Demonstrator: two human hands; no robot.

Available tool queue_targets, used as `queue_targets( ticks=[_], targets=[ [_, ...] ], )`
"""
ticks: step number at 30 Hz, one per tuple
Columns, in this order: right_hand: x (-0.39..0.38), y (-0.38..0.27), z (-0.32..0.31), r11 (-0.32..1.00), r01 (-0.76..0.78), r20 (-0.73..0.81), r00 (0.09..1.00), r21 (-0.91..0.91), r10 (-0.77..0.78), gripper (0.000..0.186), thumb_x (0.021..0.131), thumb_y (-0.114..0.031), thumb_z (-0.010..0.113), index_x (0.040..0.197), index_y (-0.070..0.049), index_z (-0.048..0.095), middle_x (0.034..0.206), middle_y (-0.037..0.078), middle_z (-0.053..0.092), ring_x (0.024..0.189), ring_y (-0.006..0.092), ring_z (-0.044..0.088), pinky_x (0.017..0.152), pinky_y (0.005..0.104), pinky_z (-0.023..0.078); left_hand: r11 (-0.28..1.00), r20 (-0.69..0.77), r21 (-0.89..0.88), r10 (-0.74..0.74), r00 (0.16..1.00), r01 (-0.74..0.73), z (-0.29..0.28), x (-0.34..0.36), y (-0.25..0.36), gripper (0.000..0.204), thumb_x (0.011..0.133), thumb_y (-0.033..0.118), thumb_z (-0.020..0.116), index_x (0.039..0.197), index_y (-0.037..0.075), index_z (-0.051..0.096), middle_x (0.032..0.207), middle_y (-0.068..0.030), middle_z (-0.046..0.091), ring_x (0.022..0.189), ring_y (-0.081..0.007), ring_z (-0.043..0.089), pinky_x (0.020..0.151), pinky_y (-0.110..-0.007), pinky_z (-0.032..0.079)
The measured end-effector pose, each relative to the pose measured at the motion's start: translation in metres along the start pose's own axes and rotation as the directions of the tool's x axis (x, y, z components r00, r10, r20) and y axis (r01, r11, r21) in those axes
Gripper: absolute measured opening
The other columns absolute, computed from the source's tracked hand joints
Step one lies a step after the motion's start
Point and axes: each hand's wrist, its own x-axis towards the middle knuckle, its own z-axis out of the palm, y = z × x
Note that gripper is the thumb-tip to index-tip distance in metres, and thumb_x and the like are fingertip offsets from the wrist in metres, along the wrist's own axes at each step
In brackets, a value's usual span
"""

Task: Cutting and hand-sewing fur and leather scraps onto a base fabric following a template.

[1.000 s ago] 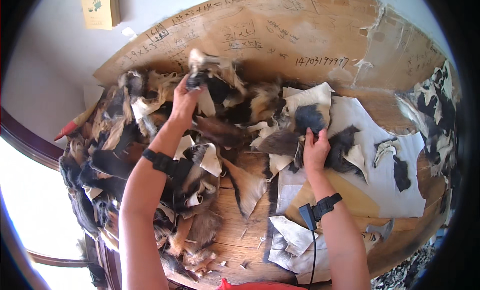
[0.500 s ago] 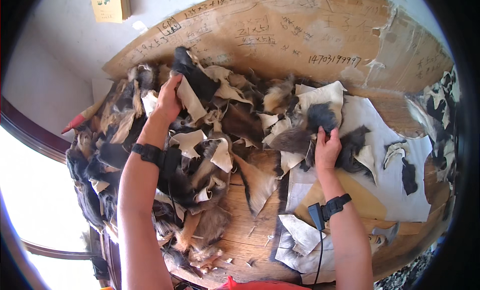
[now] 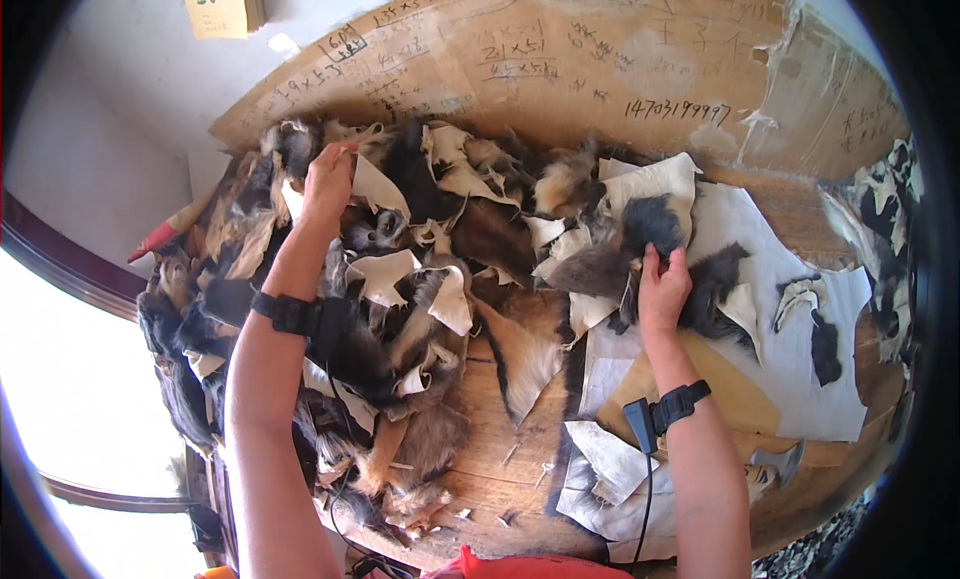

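Observation:
My left hand (image 3: 328, 186) reaches into a heap of fur scraps at the far left. Its fingers are curled at the edge of a fur scrap (image 3: 378, 191) with its cream skin side up; the hand hides part of that edge. To the right, my right hand (image 3: 663, 291) pinches a small black fur scrap (image 3: 650, 225) between thumb and fingers. The black scrap lies over a larger cream hide piece (image 3: 680, 182). Brown-grey fur (image 3: 588, 275) lies just left of the right hand, and dark fur (image 3: 714, 279) just right of it.
A white pattern-shaped sheet (image 3: 835, 399) with small scraps lies at the right, near a tan sheet (image 3: 735, 391). An axe-like metal head (image 3: 788, 463) sits near its lower edge. Cardboard (image 3: 560, 109) with handwriting backs the wooden table (image 3: 500, 469). More scraps hang at far right.
The black fur that stood up above my left hand has dropped out of sight there, and that hand has shifted slightly left and down. My right hand keeps its pinch. The whole view has shifted slightly.

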Motion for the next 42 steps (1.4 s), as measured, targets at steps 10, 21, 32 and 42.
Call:
queue_targets(
  ticks=[10, 21, 32, 42],
  targets=[
    [0.001, -0.005, -0.001, 0.999, 0.019, -0.015, 1.0, 0.041, -0.019, 0.022, 0.091, -0.015, 0.065, 0.097, 0.004, 0.057, 0.086, 0.027, 0.064, 0.082, 0.0459, 0.062, 0.072, 0.0452, 0.05, 0.957, 0.044, 0.195, 0.21, 0.977, -0.214, 0.033, -0.028, 0.056, 0.016, 0.081, 0.017, 0.073, 0.086, 0.003, 0.07, 0.076, -0.0138, 0.07, 0.055, -0.0215, 0.068, 0.055, -0.034, 0.053],
    [0.0, -0.005, -0.002, 0.998, 0.063, -0.039, 0.997, -0.014, -0.064, 0.023, 0.091, -0.016, 0.065, 0.098, 0.004, 0.056, 0.085, 0.027, 0.064, 0.081, 0.047, 0.062, 0.071, 0.0464, 0.05, 0.944, 0.457, -0.302, 0.022, 0.889, 0.132, -0.012, -0.025, 0.045, 0.021, 0.092, 0.008, 0.065, 0.113, 0.004, 0.062, 0.1, -0.0049, 0.068, 0.093, -0.0161, 0.067, 0.08, -0.034, 0.058],
    [0.001, -0.007, -0.002, 1.0, 0.017, -0.024, 1.0, 0.017, -0.017, 0.023, 0.09, -0.017, 0.066, 0.096, 0.004, 0.057, 0.088, 0.028, 0.065, 0.082, 0.0466, 0.062, 0.073, 0.0461, 0.05, 0.894, 0.42, -0.365, -0.091, 0.903, 0.26, -0.002, -0.031, 0.017, 0.009, 0.09, 0.011, 0.069, 0.095, 0.007, 0.062, 0.087, -0.0056, 0.069, 0.079, -0.0156, 0.07, 0.067, -0.032, 0.062],
    [0.0, -0.005, 0.0, 0.998, 0.019, -0.03, 0.999, 0.053, -0.018, 0.023, 0.09, -0.016, 0.065, 0.097, 0.004, 0.057, 0.087, 0.028, 0.064, 0.083, 0.0466, 0.062, 0.072, 0.0465, 0.05, 0.479, -0.433, -0.77, 0.095, 0.896, -0.422, -0.065, 0.027, 0.03, 0.018, 0.096, 0.015, 0.063, 0.103, -0.001, 0.058, 0.096, -0.0122, 0.067, 0.089, -0.0253, 0.068, 0.083, -0.042, 0.062]
  ],
)
